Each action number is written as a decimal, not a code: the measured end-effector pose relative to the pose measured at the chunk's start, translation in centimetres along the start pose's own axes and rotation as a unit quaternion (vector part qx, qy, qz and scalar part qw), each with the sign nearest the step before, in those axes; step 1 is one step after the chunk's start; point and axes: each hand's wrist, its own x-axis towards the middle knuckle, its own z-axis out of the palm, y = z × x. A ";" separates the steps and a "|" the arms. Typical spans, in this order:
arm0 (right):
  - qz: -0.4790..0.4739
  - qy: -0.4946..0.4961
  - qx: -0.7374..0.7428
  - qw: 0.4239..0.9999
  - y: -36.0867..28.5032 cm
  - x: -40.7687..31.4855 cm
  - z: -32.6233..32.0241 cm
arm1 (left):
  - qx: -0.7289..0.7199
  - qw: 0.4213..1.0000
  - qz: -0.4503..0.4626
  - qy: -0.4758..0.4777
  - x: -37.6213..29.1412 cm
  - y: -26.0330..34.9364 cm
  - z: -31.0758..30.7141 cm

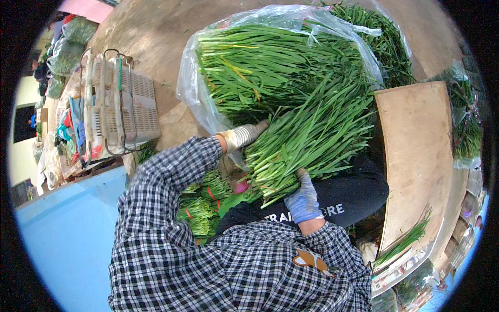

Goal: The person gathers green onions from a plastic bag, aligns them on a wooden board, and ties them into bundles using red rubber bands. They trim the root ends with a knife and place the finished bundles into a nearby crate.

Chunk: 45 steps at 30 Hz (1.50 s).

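Note:
A large loose bunch of garlic chives [312,132] lies across my lap, its pale cut ends towards me and its leaves pointing up and right. My left hand [245,135], in a soiled white striped glove, holds it from the left side; the fingertips are hidden behind the stalks. In a blue glove, my right hand [304,199] grips the stalk ends from the right, thumb on top. Just beyond is an open clear plastic bag [189,84] filled with more garlic chives [265,62]. Below my left forearm sit several small bundles [199,210] tied with red bands.
A wooden board [417,156] stands to my right, with a few loose chives [409,236] at its near end. Another bag of greens [384,46] is behind. On the left are a white plastic crate [136,101] with metal handles and a blue surface [70,222].

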 end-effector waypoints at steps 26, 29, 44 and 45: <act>-0.066 -0.121 -0.005 0.990 -7.4 -8.0 2.5 | -0.128 0.961 0.149 -0.195 -3.8 1.9 6.3; -0.043 -0.068 -0.067 0.995 -8.5 -8.6 2.0 | -0.080 0.983 0.081 -0.147 -4.6 1.5 8.4; 0.008 -0.038 -0.015 0.999 -9.6 -7.8 -1.4 | 0.313 0.916 0.200 0.152 -2.3 -1.0 13.1; 0.008 -0.034 -0.024 0.999 -9.5 -7.8 -1.3 | 0.328 0.923 0.158 0.127 -1.9 -0.8 12.4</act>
